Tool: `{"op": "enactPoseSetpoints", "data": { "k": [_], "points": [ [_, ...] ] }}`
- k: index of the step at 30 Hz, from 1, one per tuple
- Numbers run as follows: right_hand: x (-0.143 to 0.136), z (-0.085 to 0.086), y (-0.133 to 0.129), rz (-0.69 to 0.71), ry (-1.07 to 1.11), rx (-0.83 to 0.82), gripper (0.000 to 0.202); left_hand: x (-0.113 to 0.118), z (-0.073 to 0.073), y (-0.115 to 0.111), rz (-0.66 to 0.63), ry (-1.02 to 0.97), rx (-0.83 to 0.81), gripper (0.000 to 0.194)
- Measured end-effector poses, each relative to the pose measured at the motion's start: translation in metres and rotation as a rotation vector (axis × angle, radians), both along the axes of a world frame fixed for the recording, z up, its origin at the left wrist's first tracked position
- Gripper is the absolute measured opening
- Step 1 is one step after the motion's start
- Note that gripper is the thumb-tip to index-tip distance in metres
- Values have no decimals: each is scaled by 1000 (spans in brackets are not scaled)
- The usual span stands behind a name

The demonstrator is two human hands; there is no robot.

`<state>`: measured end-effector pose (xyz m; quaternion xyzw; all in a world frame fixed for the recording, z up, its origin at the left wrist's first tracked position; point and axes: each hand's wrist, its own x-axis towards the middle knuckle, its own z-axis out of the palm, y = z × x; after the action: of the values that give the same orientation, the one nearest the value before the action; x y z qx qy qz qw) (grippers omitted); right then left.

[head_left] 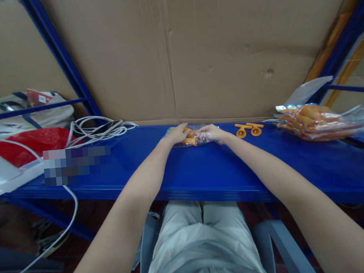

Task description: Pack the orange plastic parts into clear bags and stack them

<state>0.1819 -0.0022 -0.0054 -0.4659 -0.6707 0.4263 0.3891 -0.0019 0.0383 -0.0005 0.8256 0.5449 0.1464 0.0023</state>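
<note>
A clear plastic bag (203, 139) with orange plastic pieces (189, 141) in it lies on the blue table, between my two hands. My left hand (178, 133) grips its left end, where a coloured printed part shows beside the fingers. At the other end, the fingers of my right hand (211, 132) are closed on the clear film. Just right of that hand, two orange plastic parts with round cup-like ends (241, 133) and straight bars lie loose on the table. What is under my palms is hidden.
Filled bags of orange pieces (313, 122) are piled at the right. Coiled white cables (98, 130), a red bag (28, 142) and a white power strip (18, 176) crowd the left. A cardboard wall (195, 59) and blue posts (59, 58) bound the blue table (210, 172).
</note>
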Motion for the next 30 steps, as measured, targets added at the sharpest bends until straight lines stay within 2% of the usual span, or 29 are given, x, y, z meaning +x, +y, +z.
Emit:
{"op": "enactPoseSetpoints", "data": {
  "k": [7, 12, 15, 19, 27, 30],
  "points": [
    [2, 6, -5, 54, 30, -118, 18, 1, 2, -1, 2, -30, -12, 52],
    [1, 7, -4, 84, 43, -121, 19, 1, 1, 0, -20, -32, -7, 52],
    [-3, 5, -3, 90, 55, -136, 28, 0, -1, 3, -27, -36, 3, 51],
    [-7, 2, -2, 74, 50, -114, 46, 1, -3, 7, -62, -49, 25, 50],
    [-8, -3, 1, -40, 64, -111, 49, 2, -3, 4, -160, -57, 3, 45],
    [-7, -6, 6, -66, 28, -88, 52, 3, -1, 1, -149, -33, -25, 46]
  ]
}}
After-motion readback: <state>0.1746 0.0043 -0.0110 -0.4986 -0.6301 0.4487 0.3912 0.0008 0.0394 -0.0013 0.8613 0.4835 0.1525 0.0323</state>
